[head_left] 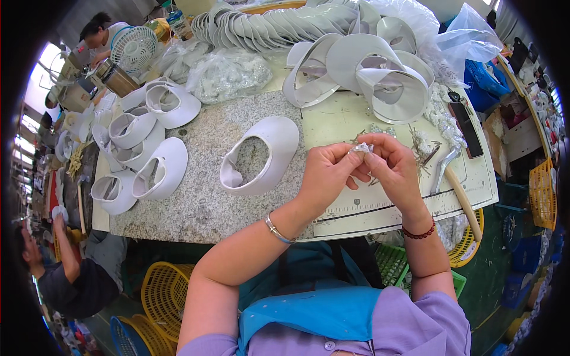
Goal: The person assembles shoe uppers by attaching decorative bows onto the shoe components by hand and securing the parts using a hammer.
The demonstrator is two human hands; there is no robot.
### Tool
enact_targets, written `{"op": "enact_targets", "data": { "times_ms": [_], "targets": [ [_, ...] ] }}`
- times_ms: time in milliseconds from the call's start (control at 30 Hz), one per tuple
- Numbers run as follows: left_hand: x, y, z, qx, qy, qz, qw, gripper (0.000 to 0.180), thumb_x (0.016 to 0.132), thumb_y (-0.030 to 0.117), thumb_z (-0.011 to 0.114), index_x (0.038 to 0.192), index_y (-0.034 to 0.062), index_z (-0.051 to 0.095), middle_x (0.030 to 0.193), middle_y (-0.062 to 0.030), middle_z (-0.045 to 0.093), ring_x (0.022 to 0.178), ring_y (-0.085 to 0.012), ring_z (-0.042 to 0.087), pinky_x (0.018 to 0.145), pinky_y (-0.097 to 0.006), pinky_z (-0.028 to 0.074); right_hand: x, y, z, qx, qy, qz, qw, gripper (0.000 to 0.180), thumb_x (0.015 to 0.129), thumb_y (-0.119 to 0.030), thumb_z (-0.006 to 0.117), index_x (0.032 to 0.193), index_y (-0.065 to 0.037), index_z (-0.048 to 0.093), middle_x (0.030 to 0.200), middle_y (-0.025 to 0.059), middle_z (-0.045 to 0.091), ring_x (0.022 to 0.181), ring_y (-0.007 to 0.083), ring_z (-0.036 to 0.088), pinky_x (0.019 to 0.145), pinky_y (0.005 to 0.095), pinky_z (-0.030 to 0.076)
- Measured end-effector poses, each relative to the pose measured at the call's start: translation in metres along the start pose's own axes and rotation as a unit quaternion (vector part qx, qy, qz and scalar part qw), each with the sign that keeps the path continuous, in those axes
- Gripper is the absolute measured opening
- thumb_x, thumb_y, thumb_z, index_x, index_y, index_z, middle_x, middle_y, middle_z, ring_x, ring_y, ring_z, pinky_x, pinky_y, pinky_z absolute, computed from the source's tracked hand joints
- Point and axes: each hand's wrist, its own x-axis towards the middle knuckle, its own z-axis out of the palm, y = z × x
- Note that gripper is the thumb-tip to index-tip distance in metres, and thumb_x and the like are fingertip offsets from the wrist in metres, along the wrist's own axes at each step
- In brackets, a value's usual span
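Note:
Above the cream board, my left hand and my right hand meet, fingertips pinched together on a small shiny whitish piece. Its exact kind is too small to make out. Just left of my left hand, a white visor lies on the speckled grey slab. Thin brownish pieces like pins are scattered beyond and beside my right hand, near a sparkly silvery trim. To the right rests a hammer with a wooden handle.
Several white visors sit at the left, with more stacked at the back. A clear bag of glittery material lies behind the slab. A dark phone is at the right edge. Yellow baskets stand below; two other people work at left.

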Motion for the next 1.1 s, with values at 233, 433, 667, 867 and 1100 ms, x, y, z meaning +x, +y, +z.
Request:
{"op": "enact_targets", "data": {
  "times_ms": [233,433,667,867,1100],
  "targets": [
    [0.002,-0.003,-0.001,-0.007,-0.005,-0.003,1.000,0.023,0.094,0.021,0.058,0.096,0.0001,0.067,0.080,-0.0067,0.068,0.071,-0.0134,0.066,0.055,-0.023,0.051,0.000,-0.001,0.000,-0.078,0.009,-0.029,0.996,0.028,0.077,-0.003,0.053,0.103,0.000,0.063,0.059,-0.0051,0.042,0.054,0.0037,0.037,0.049,0.0226,0.031],
    [0.004,-0.004,0.000,-0.002,-0.002,0.002,1.000,0.023,0.094,0.021,0.058,0.095,0.0001,0.068,0.080,-0.0067,0.069,0.070,-0.0125,0.066,0.056,-0.023,0.051,0.002,-0.005,0.001,-0.123,0.015,-0.037,0.992,0.029,0.075,-0.004,0.052,0.102,0.000,0.065,0.056,-0.0019,0.045,0.053,0.0052,0.039,0.048,0.0236,0.032],
    [0.002,-0.005,0.000,0.016,0.020,0.015,1.000,0.024,0.096,0.021,0.056,0.097,-0.0006,0.066,0.081,-0.0069,0.069,0.073,-0.0131,0.068,0.056,-0.023,0.052,0.011,-0.002,0.010,-0.156,0.042,-0.007,0.987,0.026,0.075,-0.004,0.055,0.095,0.001,0.070,0.055,-0.0004,0.051,0.050,0.0050,0.043,0.047,0.0236,0.035],
    [0.000,-0.004,0.008,0.004,0.043,0.017,0.999,0.024,0.096,0.020,0.056,0.097,-0.0014,0.066,0.081,-0.0075,0.069,0.072,-0.0133,0.068,0.055,-0.023,0.052,0.010,0.007,0.007,-0.031,0.055,0.023,0.998,0.030,0.078,-0.004,0.052,0.101,0.003,0.070,0.068,0.0007,0.062,0.058,0.0040,0.049,0.052,0.0203,0.039],
    [-0.009,0.004,-0.004,-0.034,0.040,-0.035,0.998,0.031,0.097,0.027,0.051,0.097,-0.0021,0.063,0.084,-0.0111,0.069,0.071,-0.0173,0.069,0.054,-0.025,0.053,0.002,0.009,0.022,-0.007,0.066,-0.021,0.998,0.031,0.083,-0.002,0.049,0.106,0.004,0.068,0.080,0.0033,0.066,0.064,0.0040,0.053,0.057,0.0183,0.042]
  ]
}}
